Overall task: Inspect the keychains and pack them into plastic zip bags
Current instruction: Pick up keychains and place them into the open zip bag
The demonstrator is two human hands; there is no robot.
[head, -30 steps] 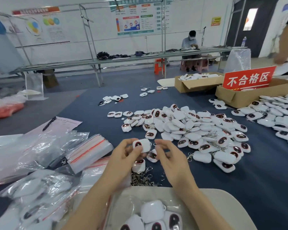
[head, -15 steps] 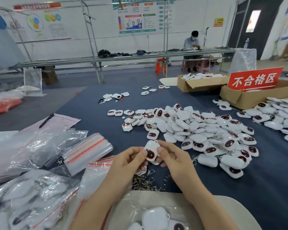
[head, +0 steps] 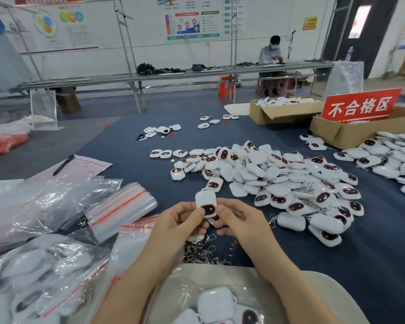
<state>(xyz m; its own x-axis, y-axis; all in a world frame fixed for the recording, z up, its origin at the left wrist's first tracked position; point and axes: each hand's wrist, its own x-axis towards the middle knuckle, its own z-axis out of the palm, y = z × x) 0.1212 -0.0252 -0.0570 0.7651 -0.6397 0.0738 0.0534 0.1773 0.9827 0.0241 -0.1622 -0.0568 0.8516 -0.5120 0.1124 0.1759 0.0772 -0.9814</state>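
On the head camera I see my left hand [head: 178, 220] and right hand [head: 239, 220] pinching one white keychain [head: 206, 203] between thumbs and curled fingers, upright over the blue table [head: 384, 253]. A pile of keychains [head: 278, 178] lies just beyond, to the right. Zip bags [head: 119, 206] lie to the left.

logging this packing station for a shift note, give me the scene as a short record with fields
activity: person holds one white keychain in both hands, dark window facing the camera
left hand: pinches the keychain's left edge
right hand: pinches its right edge
stock: pile of keychains on the navy table, beyond the hands
bags: stack of zip bags, left of the hands
loose parts: metal clasps below the hands
reject area: cardboard box with red sign, far right
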